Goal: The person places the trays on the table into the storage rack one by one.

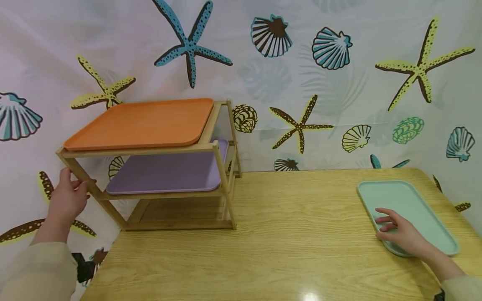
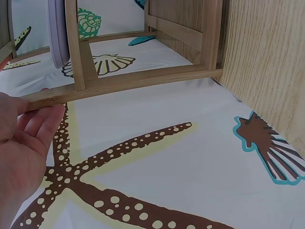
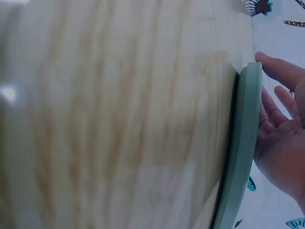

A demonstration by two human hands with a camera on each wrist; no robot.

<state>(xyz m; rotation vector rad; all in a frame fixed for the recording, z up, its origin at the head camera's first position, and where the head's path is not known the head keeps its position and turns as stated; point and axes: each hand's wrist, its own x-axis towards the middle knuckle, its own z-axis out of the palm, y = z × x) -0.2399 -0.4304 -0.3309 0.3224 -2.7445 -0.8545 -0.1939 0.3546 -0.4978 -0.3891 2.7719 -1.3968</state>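
At the left, a two-tier wooden rack (image 1: 227, 200) stands on the table. My left hand (image 1: 67, 196) grips its left front post, the thumb on one side and the fingers on the other; the left wrist view shows the same hold on the wooden bar (image 2: 128, 81). On the rack's top tier lies an orange tray (image 1: 147, 123), and on the tier below a purple tray (image 1: 169, 171). Far to the right, a mint green tray (image 1: 406, 200) lies flat on the table. Over its left edge hovers my right hand (image 1: 404, 236), fingers loosely bent and spread, gripping nothing.
The wooden table (image 1: 293, 234) stretches between the rack and the green tray. Behind it hangs a white cloth (image 1: 271, 83) printed with starfish and shells, which also runs down past the table's left edge.
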